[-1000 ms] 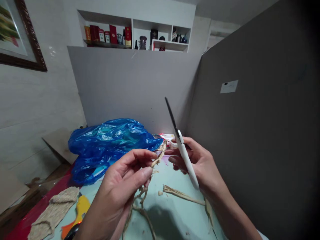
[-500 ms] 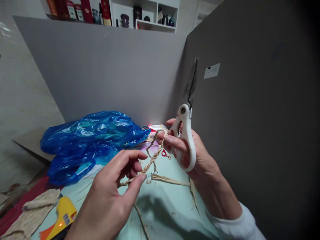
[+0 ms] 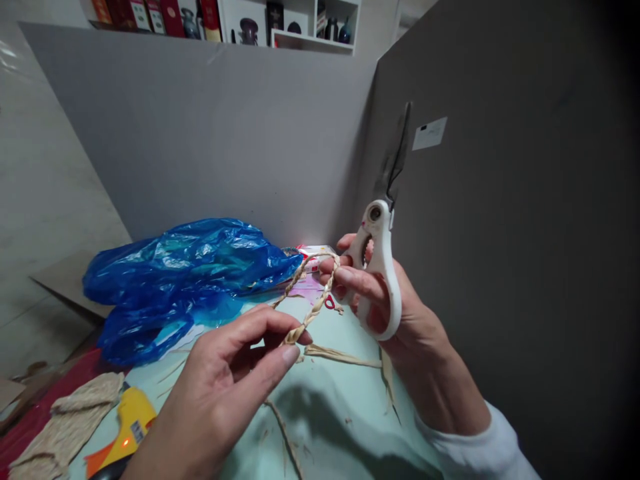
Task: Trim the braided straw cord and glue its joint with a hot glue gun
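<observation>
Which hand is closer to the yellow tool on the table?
Left. The left hand, pinching the braid, is just right of the yellow tool. The right hand, holding the scissors, is much farther to the right.

Home craft corner: shelf [image 3: 300, 41] of boxes [image 3: 173, 15] behind grey boards [image 3: 225, 133], table [image 3: 345, 407] with straw scraps [image 3: 340, 358], glue gun [image 3: 127, 427], woven mat [image 3: 70, 417]; scissors [image 3: 383, 267] and braid [image 3: 313, 310] above.

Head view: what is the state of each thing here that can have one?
scissors, blades shut, pointing up, in right hand
braided cord, looped, held between left hand and right hand
blue bag, crumpled, lying on table
yellow glue gun, lying on its side
straw strip, loose, flat on table
</observation>
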Available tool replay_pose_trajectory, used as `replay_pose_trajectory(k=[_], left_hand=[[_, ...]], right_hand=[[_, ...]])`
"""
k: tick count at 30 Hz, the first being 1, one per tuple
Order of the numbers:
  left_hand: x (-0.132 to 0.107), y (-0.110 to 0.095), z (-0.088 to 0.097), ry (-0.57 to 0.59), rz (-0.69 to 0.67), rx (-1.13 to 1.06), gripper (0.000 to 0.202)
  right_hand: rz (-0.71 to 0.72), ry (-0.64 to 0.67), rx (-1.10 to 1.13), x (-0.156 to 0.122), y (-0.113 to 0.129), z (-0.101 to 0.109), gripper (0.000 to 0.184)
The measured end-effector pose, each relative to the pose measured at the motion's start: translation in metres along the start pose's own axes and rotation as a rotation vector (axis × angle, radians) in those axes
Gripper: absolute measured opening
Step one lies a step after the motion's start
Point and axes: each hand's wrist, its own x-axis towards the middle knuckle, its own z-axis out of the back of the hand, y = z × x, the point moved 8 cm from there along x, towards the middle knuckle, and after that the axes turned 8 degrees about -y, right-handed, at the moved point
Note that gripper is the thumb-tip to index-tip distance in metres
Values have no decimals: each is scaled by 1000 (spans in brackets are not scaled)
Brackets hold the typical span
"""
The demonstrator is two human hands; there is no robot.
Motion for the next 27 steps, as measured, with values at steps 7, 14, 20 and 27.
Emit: replay_pose_trajectory(k=[7,14,20,27], left_hand=[[-2,-4,-4,15,-61,-15,14],[-3,-4,-3,4,-59,-11,17],[-4,5,-12,102,47,52,13],[-2,3,-8,35,-11,-56,18]], right_hand=[[13,39,-6,1,-1,-2,30],[-3,34,6,1,-4,-1,30],[7,29,13,3,-6,1,28],[-42,54,51,2,-9,-4,29]])
